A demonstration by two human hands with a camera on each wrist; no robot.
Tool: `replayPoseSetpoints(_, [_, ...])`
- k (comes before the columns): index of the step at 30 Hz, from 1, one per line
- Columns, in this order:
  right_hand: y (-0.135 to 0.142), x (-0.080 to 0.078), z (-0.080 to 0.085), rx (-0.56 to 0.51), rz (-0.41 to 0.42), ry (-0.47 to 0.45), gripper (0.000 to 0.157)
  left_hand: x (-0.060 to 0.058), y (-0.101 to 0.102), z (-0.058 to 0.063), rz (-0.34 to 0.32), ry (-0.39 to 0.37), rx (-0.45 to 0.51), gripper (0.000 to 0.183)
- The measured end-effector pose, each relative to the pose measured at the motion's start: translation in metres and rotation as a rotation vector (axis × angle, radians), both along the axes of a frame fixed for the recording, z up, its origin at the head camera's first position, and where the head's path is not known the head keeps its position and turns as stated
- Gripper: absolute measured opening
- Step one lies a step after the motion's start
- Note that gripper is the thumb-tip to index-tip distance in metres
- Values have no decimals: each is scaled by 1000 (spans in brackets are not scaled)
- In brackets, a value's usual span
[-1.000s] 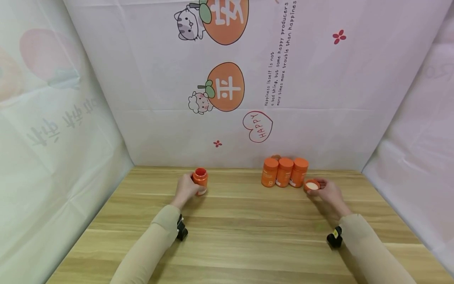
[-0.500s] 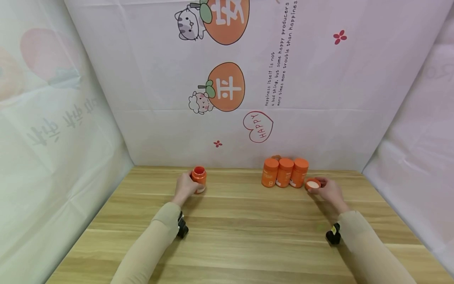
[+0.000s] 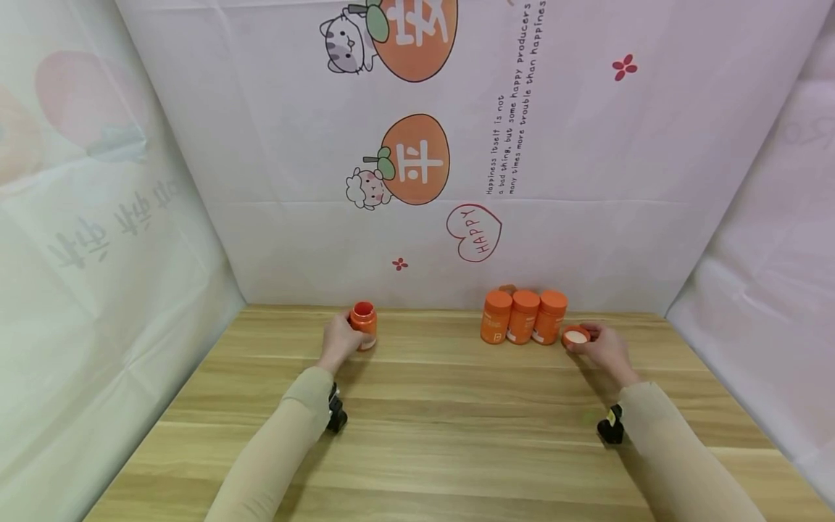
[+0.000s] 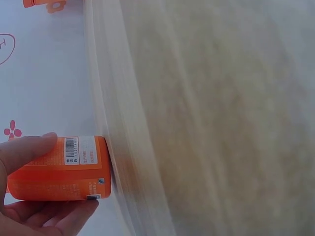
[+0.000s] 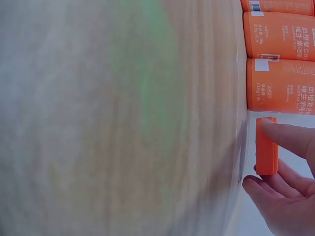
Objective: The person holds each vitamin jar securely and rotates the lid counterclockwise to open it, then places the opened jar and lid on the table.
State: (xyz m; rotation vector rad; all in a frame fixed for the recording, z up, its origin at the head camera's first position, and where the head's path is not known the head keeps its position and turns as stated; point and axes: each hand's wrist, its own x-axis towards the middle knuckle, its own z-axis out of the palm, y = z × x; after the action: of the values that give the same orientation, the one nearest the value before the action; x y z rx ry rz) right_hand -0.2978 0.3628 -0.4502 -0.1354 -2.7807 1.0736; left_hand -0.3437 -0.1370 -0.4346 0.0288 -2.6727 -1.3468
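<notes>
My left hand (image 3: 339, 342) grips an uncapped orange bottle (image 3: 364, 324) upright at the back left of the table. Thumb and fingers wrap its sides in the left wrist view, where the bottle (image 4: 64, 169) shows a white barcode label. Over at the right, my right hand (image 3: 605, 348) pinches an orange lid (image 3: 576, 336) with its pale inside facing up. The right wrist view shows this lid (image 5: 267, 146) edge-on between thumb and fingers, just beside the nearest of three capped orange bottles (image 3: 524, 317) standing in a row.
A wooden table (image 3: 457, 420) reaches back to a white printed cloth wall (image 3: 313, 246). More white cloth hangs on the left and right sides. Behind the row of bottles, a small orange-brown flower shape (image 3: 507, 288) shows low at the wall.
My left hand has carried the open bottle slightly back and to the left. The right hand, still pinching the lid, has shifted a little toward the back.
</notes>
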Motion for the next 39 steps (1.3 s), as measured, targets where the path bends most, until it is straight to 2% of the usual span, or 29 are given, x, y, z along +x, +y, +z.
replayPoseSetpoints(8, [1, -2, 0, -2, -8, -24, 64, -2, 1, 1, 2, 15, -26, 50])
replayPoseSetpoints(24, [8, -5, -6, 21, 17, 32, 62, -5, -2, 0, 4, 22, -27, 51])
replayPoseSetpoints(39, [12, -5, -8, 30, 19, -7, 61, -8, -4, 1, -15, -29, -25, 53])
